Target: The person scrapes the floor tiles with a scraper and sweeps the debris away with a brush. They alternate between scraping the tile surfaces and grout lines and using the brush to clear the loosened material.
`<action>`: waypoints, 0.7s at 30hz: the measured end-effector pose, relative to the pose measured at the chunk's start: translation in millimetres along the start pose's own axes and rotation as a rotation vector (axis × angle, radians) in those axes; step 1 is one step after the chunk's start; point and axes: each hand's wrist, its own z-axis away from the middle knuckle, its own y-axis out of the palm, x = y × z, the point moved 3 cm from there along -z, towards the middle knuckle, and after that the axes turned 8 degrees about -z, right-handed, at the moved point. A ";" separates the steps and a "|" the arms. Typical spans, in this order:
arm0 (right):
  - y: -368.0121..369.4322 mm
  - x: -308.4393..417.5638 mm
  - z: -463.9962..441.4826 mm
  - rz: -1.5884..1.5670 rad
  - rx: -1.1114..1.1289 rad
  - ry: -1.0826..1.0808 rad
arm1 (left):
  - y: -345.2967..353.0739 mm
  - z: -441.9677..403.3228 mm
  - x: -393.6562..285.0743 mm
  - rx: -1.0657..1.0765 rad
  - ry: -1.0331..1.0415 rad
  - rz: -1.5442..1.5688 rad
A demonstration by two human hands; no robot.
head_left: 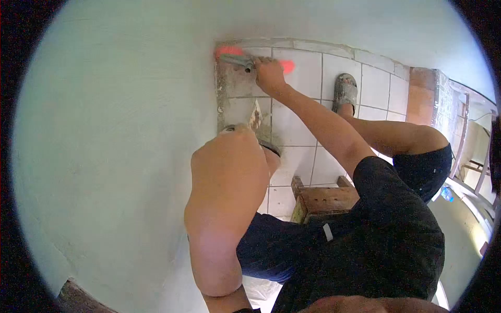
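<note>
My right hand is closed round a grey tool at the corner of the floor and the wall. A round hollow end shows on its grey part, and a bright pink-red piece sticks out past my hand. More pink-red shows at the tool's far end, by the wall; its exact kind is unclear. Lower down, my left hand is mostly hidden behind its own forearm. A stained, pointed putty knife blade rises beside it over the tiles; its handle is out of sight.
A pale green wall runs close along the left. White floor tiles lie below my hands. Near my legs stands a low wooden stool. My sandalled foot rests on the right; a plastic bottle lies farther right.
</note>
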 end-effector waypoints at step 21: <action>22.9 2.7 12.8 0.110 0.635 -0.403 | 16.8 4.4 -8.1 -0.081 0.066 0.017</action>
